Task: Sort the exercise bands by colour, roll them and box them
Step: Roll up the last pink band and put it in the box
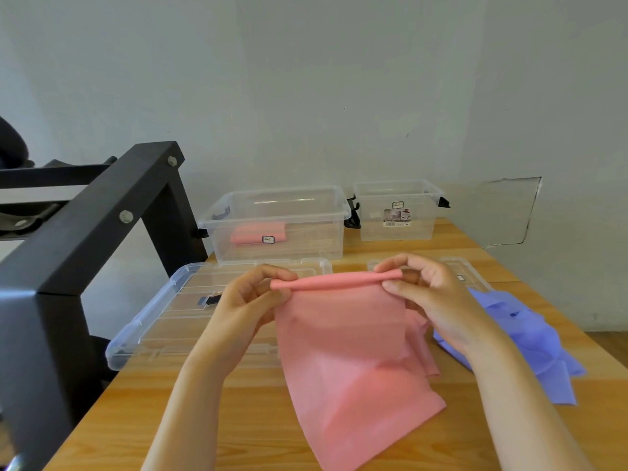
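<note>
A pink exercise band (pixel 346 351) hangs from both hands above the wooden table, its top edge rolled into a thin tube. My left hand (pixel 251 297) pinches the roll's left end and my right hand (pixel 424 294) pinches its right end. The band's loose tail drapes toward me onto the table. A rolled pink band (pixel 258 233) lies inside the large clear box (pixel 217 219) at the back. A smaller clear box (pixel 401 232) stands to its right with no band visible in it. Crumpled purple bands (pixel 530 341) lie at the right.
A clear lid (pixel 149 321) lies on the table in front of the large box, and a second lid (pixel 472 270) shows behind my right hand. A black metal frame (pixel 85 232) stands at the left. The table (pixel 217 419) ends near the purple bands on the right.
</note>
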`<act>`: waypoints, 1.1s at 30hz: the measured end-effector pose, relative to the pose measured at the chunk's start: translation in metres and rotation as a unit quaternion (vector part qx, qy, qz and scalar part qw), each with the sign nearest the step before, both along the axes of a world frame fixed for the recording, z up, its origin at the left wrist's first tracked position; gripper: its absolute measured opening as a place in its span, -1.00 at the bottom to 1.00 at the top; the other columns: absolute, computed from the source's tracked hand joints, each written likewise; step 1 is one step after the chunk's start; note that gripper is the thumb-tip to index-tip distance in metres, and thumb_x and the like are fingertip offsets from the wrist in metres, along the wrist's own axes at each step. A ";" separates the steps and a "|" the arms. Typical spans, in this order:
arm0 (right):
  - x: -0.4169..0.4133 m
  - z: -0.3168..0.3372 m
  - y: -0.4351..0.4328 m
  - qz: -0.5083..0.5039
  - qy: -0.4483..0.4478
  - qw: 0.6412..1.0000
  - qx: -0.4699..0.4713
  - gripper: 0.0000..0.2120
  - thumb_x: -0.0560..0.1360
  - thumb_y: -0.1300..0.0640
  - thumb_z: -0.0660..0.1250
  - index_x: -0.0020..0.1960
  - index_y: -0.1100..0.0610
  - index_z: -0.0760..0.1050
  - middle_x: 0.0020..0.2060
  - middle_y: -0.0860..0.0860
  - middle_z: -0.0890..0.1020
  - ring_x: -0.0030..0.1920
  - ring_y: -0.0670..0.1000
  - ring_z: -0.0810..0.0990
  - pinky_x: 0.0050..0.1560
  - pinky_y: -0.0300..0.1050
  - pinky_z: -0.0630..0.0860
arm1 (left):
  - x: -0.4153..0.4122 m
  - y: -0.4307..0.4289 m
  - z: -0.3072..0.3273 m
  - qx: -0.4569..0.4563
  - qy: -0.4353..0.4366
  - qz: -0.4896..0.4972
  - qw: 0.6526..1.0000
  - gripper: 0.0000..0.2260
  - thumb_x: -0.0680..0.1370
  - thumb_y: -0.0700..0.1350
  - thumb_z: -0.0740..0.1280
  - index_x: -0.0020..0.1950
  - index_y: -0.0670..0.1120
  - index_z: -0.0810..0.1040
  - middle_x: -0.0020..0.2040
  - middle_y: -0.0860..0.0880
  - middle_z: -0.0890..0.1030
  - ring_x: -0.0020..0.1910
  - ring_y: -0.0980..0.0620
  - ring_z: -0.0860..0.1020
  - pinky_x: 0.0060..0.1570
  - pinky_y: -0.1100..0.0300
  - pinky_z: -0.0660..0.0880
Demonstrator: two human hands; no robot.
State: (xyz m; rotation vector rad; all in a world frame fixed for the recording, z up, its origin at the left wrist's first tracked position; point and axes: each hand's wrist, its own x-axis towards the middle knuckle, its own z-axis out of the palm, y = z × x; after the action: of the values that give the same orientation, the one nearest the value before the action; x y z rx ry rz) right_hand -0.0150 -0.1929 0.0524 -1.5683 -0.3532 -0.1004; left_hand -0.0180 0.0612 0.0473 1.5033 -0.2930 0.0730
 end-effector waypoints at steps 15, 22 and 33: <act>0.003 -0.004 0.002 -0.033 0.002 0.999 -0.027 -0.76 0.43 0.35 0.44 -0.04 0.03 0.63 -0.09 0.07 0.71 -0.11 -0.03 0.65 0.00 -0.14 0.51 | 0.004 -0.004 -0.004 0.076 -0.013 0.071 0.994 -0.85 0.52 -0.29 0.38 0.05 -0.11 0.63 -0.17 0.02 0.70 -0.17 0.17 0.63 -0.15 0.36 0.55; 0.003 -0.003 0.002 -0.045 0.001 0.998 -0.045 -0.81 0.48 0.32 0.40 -0.05 0.05 0.65 -0.10 -0.01 0.72 -0.06 -0.07 0.67 0.04 -0.17 0.54 | 0.002 -0.005 -0.004 0.077 -0.021 0.035 0.996 -0.93 0.59 -0.25 0.30 0.03 -0.17 0.56 -0.29 -0.10 0.62 -0.28 0.02 0.55 -0.19 0.22 0.57; 0.003 -0.004 0.001 -0.022 0.003 0.999 -0.026 -0.84 0.52 0.25 0.36 -0.02 0.05 0.66 -0.16 0.11 0.71 -0.15 -0.03 0.66 -0.09 -0.19 0.54 | 0.004 -0.005 -0.004 0.058 -0.033 0.042 0.997 -0.91 0.61 -0.22 0.27 0.00 -0.11 0.56 -0.27 -0.10 0.63 -0.29 0.01 0.57 -0.26 0.22 0.57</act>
State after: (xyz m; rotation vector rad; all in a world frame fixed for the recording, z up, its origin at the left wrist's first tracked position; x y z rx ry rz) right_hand -0.0124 -0.1915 0.0483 -1.6277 -0.3188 -0.1225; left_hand -0.0142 0.0562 0.0430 1.6314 -0.2912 0.1744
